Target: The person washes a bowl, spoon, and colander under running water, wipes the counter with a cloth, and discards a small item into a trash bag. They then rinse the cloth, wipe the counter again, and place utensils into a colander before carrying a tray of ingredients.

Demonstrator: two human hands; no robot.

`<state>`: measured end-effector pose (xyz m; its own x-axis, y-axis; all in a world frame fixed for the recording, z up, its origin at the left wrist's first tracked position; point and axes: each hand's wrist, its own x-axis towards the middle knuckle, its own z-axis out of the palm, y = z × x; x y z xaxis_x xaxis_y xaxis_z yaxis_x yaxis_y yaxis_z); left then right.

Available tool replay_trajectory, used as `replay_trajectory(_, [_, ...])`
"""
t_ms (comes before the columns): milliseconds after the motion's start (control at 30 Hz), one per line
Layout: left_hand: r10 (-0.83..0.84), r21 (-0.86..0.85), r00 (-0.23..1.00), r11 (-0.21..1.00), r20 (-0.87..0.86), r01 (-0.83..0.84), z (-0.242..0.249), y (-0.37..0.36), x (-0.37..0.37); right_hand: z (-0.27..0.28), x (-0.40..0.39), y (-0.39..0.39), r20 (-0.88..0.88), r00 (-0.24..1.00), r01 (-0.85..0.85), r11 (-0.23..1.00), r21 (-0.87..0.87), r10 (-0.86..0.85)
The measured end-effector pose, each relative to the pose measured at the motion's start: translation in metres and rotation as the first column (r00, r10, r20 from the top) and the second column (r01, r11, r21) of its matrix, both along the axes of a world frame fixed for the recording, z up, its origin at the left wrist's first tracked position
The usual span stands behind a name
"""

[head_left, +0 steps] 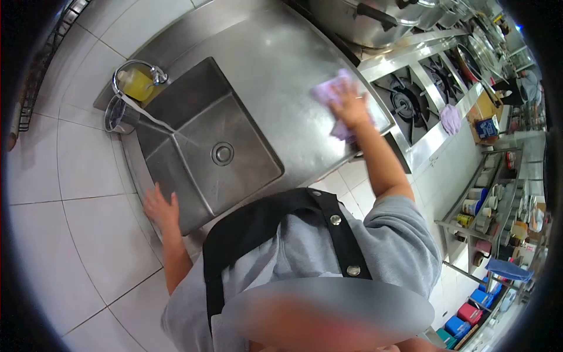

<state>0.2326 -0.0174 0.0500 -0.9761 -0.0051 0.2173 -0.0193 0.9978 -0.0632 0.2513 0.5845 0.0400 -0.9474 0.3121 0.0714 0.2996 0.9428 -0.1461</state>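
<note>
A purple cloth (327, 91) lies on the steel counter (287, 76), pressed down under my right hand (350, 108), with parts of it showing on both sides of the hand. My left hand (161, 206) rests at the sink's left edge, fingers spread and holding nothing. Between my hands is the steel sink (246, 152) with its round drain (222, 154). Water runs from the curved faucet (117, 82) into the sink. Beside the faucet stand a bottle of yellow liquid (136, 85) and a metal cup (121, 115).
Right of the counter is a gas stove (404, 102) with a second purple cloth (450, 119) on its front edge. A large metal pot (352, 23) stands at the back. Shelves (495, 199) with containers are at the far right, and a person (531, 88) is in the distance.
</note>
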Motion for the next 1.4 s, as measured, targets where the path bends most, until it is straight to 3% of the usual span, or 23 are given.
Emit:
replay_trajectory(33, [0.126,-0.03,0.991,0.992,0.051,-0.125,-0.005,-0.017,-0.001,-0.007,-0.007,0.036,0.018,0.994,0.101,0.981,0.163,-0.105])
replay_trajectory(67, [0.253,-0.065,0.962,0.967,0.1,-0.247,-0.008,-0.026,-0.001,-0.004,-0.012,0.057,0.011,0.995,0.097,0.979,0.181,-0.1])
replay_trajectory(167, [0.375,-0.011,0.905,0.925,0.201,-0.381,-0.016,-0.028,-0.001,-0.013,-0.056,0.063,-0.005,1.0,0.005,0.969,0.249,-0.004])
replay_trajectory(467, [0.335,0.049,0.931,0.937,0.142,-0.345,-0.025,-0.038,-0.006,-0.026,-0.283,0.023,-0.089,0.996,0.011,0.988,0.154,0.003])
replay_trajectory(567, [0.334,0.044,0.934,0.939,0.127,-0.341,-0.018,-0.031,-0.008,-0.045,-0.316,-0.05,-0.13,0.928,-0.331,0.933,0.143,0.349])
replay_trajectory(633, [0.346,0.06,0.927,0.932,0.148,-0.357,-0.009,-0.023,-0.011,-0.04,-0.279,-0.105,-0.215,0.755,-0.617,0.782,0.09,0.62])
replay_trajectory(700, [0.287,0.105,0.951,0.948,0.113,-0.299,-0.016,-0.033,-0.013,-0.021,-0.21,-0.149,-0.274,0.608,-0.787,0.611,-0.085,0.745])
replay_trajectory(733, [0.224,0.14,0.973,0.963,0.064,-0.231,-0.026,-0.043,-0.01,-0.01,-0.17,-0.158,-0.235,0.553,-0.833,0.538,-0.129,0.799])
replay_trajectory(833, [0.319,0.106,0.938,0.937,0.137,-0.334,-0.015,-0.034,-0.009,0.017,-0.068,-0.158,-0.084,0.406,-0.879,0.363,-0.311,0.91])
replay_trajectory(900, [0.343,0.087,0.927,0.93,0.15,-0.358,-0.014,-0.031,-0.012,0.029,-0.027,-0.133,0.013,0.343,-0.854,0.317,-0.411,0.939])
replay_trajectory(967, [0.343,0.103,0.926,0.927,0.157,-0.361,-0.012,-0.03,-0.012,0.015,-0.006,-0.096,0.075,0.405,-0.849,0.405,-0.34,0.911])
replay_trajectory(1033, [0.335,0.095,0.93,0.932,0.149,-0.351,-0.017,-0.033,-0.01,0.023,0.001,-0.062,0.134,0.606,-0.749,0.619,-0.236,0.784])
replay_trajectory(1100, [0.322,0.061,0.939,0.942,0.123,-0.331,-0.024,-0.038,-0.011,-0.007,0.009,-0.015,0.111,0.804,-0.584,0.811,-0.045,0.585])
replay_trajectory(1200, [0.28,0.022,0.957,0.959,0.08,-0.282,-0.03,-0.041,-0.01,0.001,0.027,-0.043,0.118,0.843,-0.523,0.851,-0.054,0.525])
replay_trajectory(1267, [0.242,-0.008,0.967,0.97,0.075,-0.242,-0.032,-0.044,-0.007,0.02,0.046,-0.088,0.179,0.622,-0.718,0.647,-0.256,0.762])
replay_trajectory(1300, [0.223,0.007,0.971,0.975,0.083,-0.224,-0.032,-0.045,-0.005,0.015,0.052,-0.113,0.123,0.514,-0.782,0.523,-0.34,0.849])
replay_trajectory(1367, [0.179,0.035,0.979,0.983,0.094,-0.183,-0.034,-0.047,-0.002,0.022,0.053,-0.182,0.101,0.226,-0.899,0.247,-0.362,0.969])
replay_trajectory(1400, [0.129,0.097,0.983,0.985,0.134,-0.142,-0.031,-0.047,0.002,0.033,0.047,-0.22,0.076,0.167,-0.845,0.182,-0.502,0.983])
